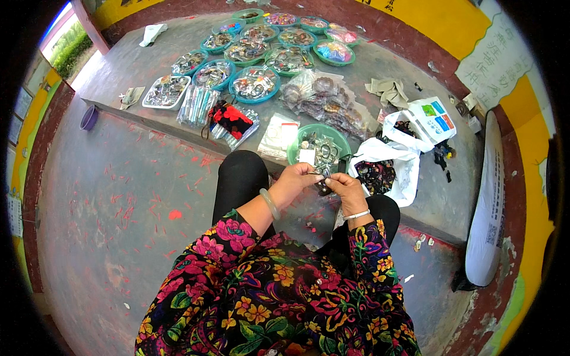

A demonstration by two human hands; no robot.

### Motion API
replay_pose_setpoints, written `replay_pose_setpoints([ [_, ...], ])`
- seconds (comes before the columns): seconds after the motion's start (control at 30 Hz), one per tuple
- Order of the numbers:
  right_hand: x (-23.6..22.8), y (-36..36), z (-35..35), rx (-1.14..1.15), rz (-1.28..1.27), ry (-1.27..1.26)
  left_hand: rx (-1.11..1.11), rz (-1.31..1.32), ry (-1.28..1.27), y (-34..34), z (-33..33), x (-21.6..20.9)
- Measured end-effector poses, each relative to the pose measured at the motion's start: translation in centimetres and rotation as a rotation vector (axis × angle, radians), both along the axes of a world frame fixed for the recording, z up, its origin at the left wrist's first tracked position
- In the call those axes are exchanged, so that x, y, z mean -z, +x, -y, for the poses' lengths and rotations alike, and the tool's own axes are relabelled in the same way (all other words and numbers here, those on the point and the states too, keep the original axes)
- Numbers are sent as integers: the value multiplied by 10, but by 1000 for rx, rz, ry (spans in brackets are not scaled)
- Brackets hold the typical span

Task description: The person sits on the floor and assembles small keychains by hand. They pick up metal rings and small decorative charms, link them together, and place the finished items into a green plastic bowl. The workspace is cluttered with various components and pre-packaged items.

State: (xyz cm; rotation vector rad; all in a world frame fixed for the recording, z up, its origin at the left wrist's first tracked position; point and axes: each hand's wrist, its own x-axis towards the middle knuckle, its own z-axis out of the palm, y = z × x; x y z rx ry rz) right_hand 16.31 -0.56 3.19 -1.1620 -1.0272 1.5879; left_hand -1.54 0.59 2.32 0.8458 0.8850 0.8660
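Looks steeply down from head height, upright and in wide fisheye. Sits nearest the flowered shirt [285, 302], faces forward over the left hand [295, 180] and right hand [350, 194] close below, and reaches across the grey platform [442, 204] to the yellow wall [427, 26] beyond.

Dark characters stand on the pale wall patch [494, 59] and the yellow wall band [436, 26], coloured print on the white plastic bag [428, 121], and small lettering with a square code on the long white panel [485, 213].
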Motion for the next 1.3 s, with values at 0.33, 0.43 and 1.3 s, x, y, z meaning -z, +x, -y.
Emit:
replay_pose_setpoints([
  [0.33,9,3,-3,52,-212,-16,57,32,-19,7,3,-6],
  [0.43,3,1,-2,61,-229,-30,96,47,-47,7,3,-3],
  [1.3,10,0,-1,-58,16,67,-40,148,-75,5,5,-13],
])
